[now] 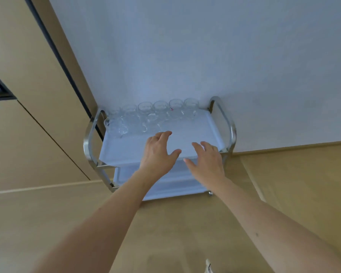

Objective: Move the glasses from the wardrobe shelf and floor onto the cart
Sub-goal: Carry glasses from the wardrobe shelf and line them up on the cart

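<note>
Against the pale wall (185,46) stands the cart (231,133), a steel-framed trolley with a white top tray and a second white shelf below it. Along the tray's far edge, close to the wall, the clear glasses (159,109) stand in a row, with a few more set in front of them toward the left end — the one nearest the left rail sits just beside the curved steel handle. The near half of the tray is bare white surface. Both hands hover over that near half: the left hand (158,152) has its fingers spread and relaxed, fingertips close to the front glasses but holding nothing; the right hand (207,160) is likewise spread, palm down, over the tray's right front part, also holding nothing. Beige wardrobe panels (28,75) with a dark seam run along the left, right up to the cart's left handle — its door edge is near the leftmost glasses. Light wooden floor (165,233) lies beneath.
</note>
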The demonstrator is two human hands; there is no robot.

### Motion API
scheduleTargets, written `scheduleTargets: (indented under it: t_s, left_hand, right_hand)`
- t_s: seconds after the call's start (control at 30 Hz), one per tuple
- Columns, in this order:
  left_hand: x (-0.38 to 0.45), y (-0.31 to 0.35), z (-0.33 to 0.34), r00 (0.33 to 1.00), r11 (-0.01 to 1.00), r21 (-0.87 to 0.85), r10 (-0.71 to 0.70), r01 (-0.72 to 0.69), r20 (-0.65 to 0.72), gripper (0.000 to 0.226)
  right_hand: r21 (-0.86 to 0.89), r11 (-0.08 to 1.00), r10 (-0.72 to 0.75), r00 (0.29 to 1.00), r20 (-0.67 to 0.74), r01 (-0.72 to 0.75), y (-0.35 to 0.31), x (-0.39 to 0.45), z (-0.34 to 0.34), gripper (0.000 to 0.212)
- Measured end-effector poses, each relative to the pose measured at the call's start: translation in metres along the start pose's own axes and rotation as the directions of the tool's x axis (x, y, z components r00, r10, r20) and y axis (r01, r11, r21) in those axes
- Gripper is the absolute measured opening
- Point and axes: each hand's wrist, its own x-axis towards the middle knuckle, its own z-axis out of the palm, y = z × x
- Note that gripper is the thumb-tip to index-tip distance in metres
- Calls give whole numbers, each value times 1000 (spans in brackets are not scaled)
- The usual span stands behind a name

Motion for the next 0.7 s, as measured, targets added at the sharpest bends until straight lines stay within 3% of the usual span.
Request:
scheduleTargets:
  t_s: [0.4, 0.7]
  left_hand:
    - [28, 206, 96, 945, 954, 8, 298, -301, 134, 69]
    - [39, 302, 164, 893, 909, -35, 414, -415, 176, 67]
  right_hand:
    - [57, 975, 224, 942, -251, -216, 174, -37, -131, 63]
    - [70, 938, 345, 895, -282, -340, 272, -63, -172, 63]
